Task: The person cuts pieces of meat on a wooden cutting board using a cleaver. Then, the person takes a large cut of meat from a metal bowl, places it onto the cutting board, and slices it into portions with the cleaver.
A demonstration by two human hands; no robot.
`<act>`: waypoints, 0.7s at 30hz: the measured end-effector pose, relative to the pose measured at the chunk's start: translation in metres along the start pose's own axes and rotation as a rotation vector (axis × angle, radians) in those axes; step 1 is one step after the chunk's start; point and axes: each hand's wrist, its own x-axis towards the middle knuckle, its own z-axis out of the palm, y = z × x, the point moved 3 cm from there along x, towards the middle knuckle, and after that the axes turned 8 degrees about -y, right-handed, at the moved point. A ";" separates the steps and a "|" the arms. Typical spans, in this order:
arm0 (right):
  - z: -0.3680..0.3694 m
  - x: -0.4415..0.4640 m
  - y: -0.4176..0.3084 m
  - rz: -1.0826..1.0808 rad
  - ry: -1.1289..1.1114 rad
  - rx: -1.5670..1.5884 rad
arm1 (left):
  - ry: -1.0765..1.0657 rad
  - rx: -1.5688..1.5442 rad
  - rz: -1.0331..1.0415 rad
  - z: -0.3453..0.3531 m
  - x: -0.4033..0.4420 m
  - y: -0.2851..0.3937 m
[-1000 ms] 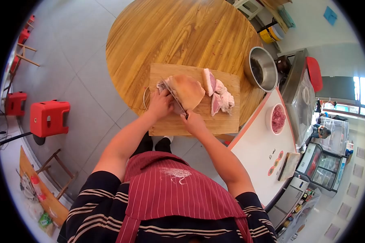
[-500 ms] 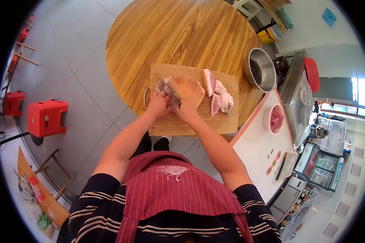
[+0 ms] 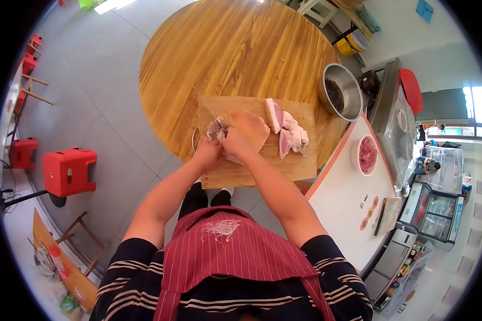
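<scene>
A large piece of pork with tan skin lies on the wooden cutting board. My right hand is closed on a knife, whose thin blade points away and to the left across the meat's left end. On the near left end of the pork, my left hand presses with bent fingers, gripping the meat close to the blade. Cut pork chunks with pale fat and pink flesh rest on the right part of the board.
The board sits on a round wooden table. A steel basin stands at its right edge. On the white table is a bowl of minced meat. A red stool stands left; a person is far right.
My right hand and the knife have moved up and left over the pork, closer to my left hand. The camera view has shifted slightly.
</scene>
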 end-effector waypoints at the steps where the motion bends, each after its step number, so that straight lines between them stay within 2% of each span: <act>1: -0.007 0.008 -0.008 0.031 -0.061 0.014 | -0.032 0.019 0.017 0.001 -0.001 -0.008; 2: -0.009 0.013 -0.011 0.065 -0.123 0.029 | -0.029 0.038 0.016 -0.012 -0.003 -0.012; 4: -0.012 0.009 -0.001 0.047 -0.136 0.023 | -0.139 -0.074 -0.072 -0.025 -0.016 -0.013; 6: -0.025 0.002 0.000 0.039 -0.140 0.000 | -0.140 -0.109 -0.069 -0.028 -0.019 -0.019; 8: -0.033 -0.014 -0.007 0.171 -0.281 0.095 | -0.149 -0.148 -0.064 -0.030 -0.024 -0.011; 9: -0.028 -0.014 -0.002 0.173 -0.278 0.095 | 0.020 0.058 -0.048 -0.040 -0.026 0.004; 10: -0.022 -0.012 0.003 0.077 -0.174 -0.013 | 0.191 0.264 -0.030 -0.046 -0.030 0.015; 11: -0.019 -0.011 0.006 -0.018 -0.064 -0.123 | 0.196 0.266 -0.021 -0.043 -0.029 0.016; 13: -0.014 -0.018 0.012 -0.043 -0.093 -0.168 | 0.041 0.364 0.143 -0.018 -0.014 0.024; 15: -0.010 -0.031 0.023 -0.050 -0.098 -0.137 | 0.018 0.287 0.103 -0.001 -0.005 0.020; 16: -0.005 -0.037 0.035 -0.007 -0.172 -0.048 | 0.039 0.259 0.108 0.002 0.003 0.020; 17: -0.013 -0.053 0.031 0.061 -0.118 -0.038 | -0.138 0.319 0.061 -0.010 0.011 0.028; 18: -0.007 -0.054 0.038 0.057 -0.108 -0.019 | -0.080 0.356 0.089 0.002 0.017 0.020; 21: -0.001 -0.050 0.030 0.107 -0.048 0.023 | -0.149 0.365 0.129 0.007 0.026 0.023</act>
